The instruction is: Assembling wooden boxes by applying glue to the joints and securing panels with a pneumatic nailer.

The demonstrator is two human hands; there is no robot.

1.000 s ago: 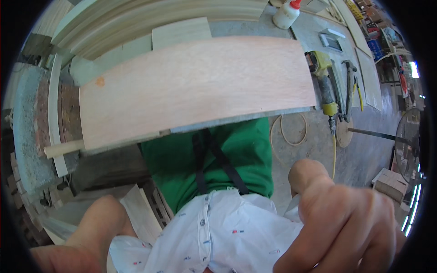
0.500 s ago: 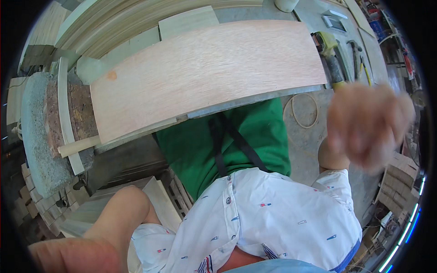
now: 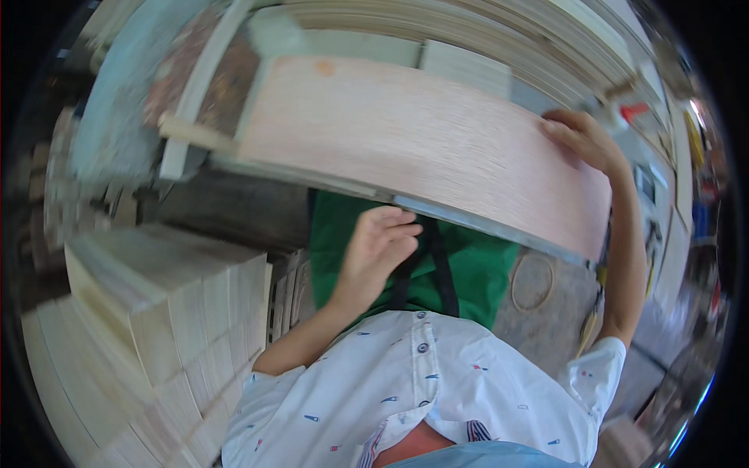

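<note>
head view, looking down: a broad, flat board (image 3: pixel 421 148) of pale pinkish wood with fine straight grain lies across a bench (image 3: pixel 484 228), its long edges bowed by the lens. right hand (image 3: pixel 581 139) rests on the board's far right end, fingers spread and flat on the smooth face, pressing rather than gripping, nothing enclosed. left hand (image 3: pixel 376 248) hangs just below the board's near edge, in front of a green apron (image 3: pixel 476 269); its fingers are loosely curled and half open, holding nothing, close to the edge but whether they touch it i cannot tell. a thin square stick (image 3: pixel 195 134) juts out by the board's left end. stacked blocks (image 3: pixel 148 312) of light, rough-sawn wood stand at lower left. long pale strips (image 3: pixel 499 31) lie in layers beyond the board. a white, small-patterned shirt (image 3: pixel 421 390) fills the bottom.
</note>
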